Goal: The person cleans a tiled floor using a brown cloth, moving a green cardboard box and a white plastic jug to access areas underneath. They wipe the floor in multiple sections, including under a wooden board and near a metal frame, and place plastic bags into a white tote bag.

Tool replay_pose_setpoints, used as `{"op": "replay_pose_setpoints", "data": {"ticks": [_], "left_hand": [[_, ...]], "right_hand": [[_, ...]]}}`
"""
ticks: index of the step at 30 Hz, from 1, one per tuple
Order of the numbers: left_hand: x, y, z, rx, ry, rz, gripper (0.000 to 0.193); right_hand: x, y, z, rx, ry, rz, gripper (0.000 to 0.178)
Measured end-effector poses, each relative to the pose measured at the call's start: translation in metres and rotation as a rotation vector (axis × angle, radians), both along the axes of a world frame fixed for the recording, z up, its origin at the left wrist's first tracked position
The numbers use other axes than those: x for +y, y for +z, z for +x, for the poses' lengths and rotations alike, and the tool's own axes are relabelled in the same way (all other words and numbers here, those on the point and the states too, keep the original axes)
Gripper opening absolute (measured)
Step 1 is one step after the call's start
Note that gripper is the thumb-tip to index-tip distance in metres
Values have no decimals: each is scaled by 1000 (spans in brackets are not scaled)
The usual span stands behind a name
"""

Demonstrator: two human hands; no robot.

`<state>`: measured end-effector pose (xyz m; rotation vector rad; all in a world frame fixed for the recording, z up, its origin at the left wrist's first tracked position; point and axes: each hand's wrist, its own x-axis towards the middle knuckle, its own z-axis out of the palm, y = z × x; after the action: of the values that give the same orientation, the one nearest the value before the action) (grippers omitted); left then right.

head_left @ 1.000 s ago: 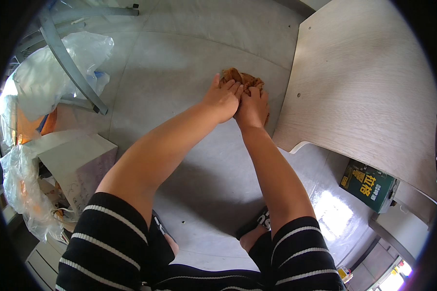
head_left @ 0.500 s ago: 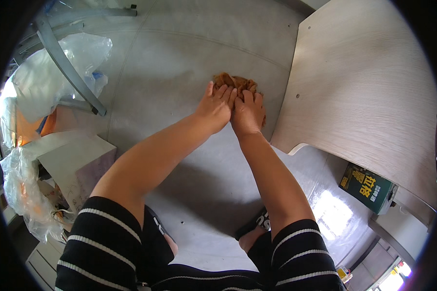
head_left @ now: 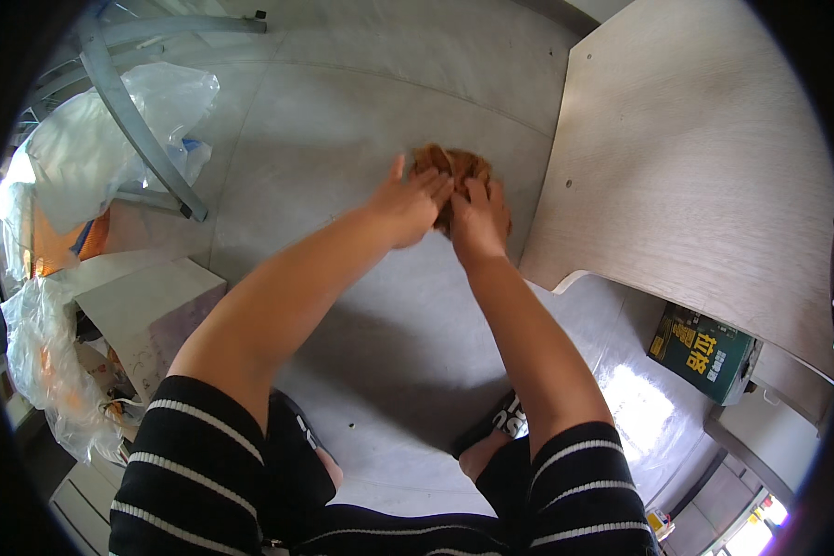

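Observation:
A crumpled brown cloth (head_left: pixel 463 163) lies bunched on the grey floor, straight ahead of me. My left hand (head_left: pixel 409 208) rests its straightened fingers on the cloth's left side, with the thumb sticking out apart from it. From the right, my right hand (head_left: pixel 479 222) presses down with bent fingers dug into the cloth. The fingertips of both hands nearly meet in the middle of the bundle. Part of the cloth is hidden under the hands.
A pale wooden panel (head_left: pixel 686 157) stands close on the right, with a green box (head_left: pixel 704 352) below it. At left are a grey metal leg (head_left: pixel 134 120), plastic bags (head_left: pixel 83 171) and a white carton (head_left: pixel 144 306). My feet in dark slippers (head_left: pixel 296 431) flank the floor below.
The cloth and both hands have shifted slightly toward me and to the right. My left hand has slid a little down and its fingers lie flatter.

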<state>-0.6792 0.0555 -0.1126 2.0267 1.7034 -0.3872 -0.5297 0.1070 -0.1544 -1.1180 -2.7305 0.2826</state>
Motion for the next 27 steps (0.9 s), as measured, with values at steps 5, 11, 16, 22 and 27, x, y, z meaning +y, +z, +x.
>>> {"op": "replay_pose_setpoints", "data": {"ticks": [5,11,16,22,27], "left_hand": [[-20,-10,6,-129,10,23,74],[2,-3,0,-27,13,10,71],[-11,-5,1,-59,-37,20,72],[-2,0,1,-36,-7,-8,72],[-12,-12,4,-39,-13,50,73]], "right_hand": [[-14,-4,13,-76,33,12,26],[-4,6,-2,-145,1,66,30],[-12,7,9,-180,93,103,29],[-13,2,5,-124,52,155,31],[-15,2,11,-206,86,173,34]]}}
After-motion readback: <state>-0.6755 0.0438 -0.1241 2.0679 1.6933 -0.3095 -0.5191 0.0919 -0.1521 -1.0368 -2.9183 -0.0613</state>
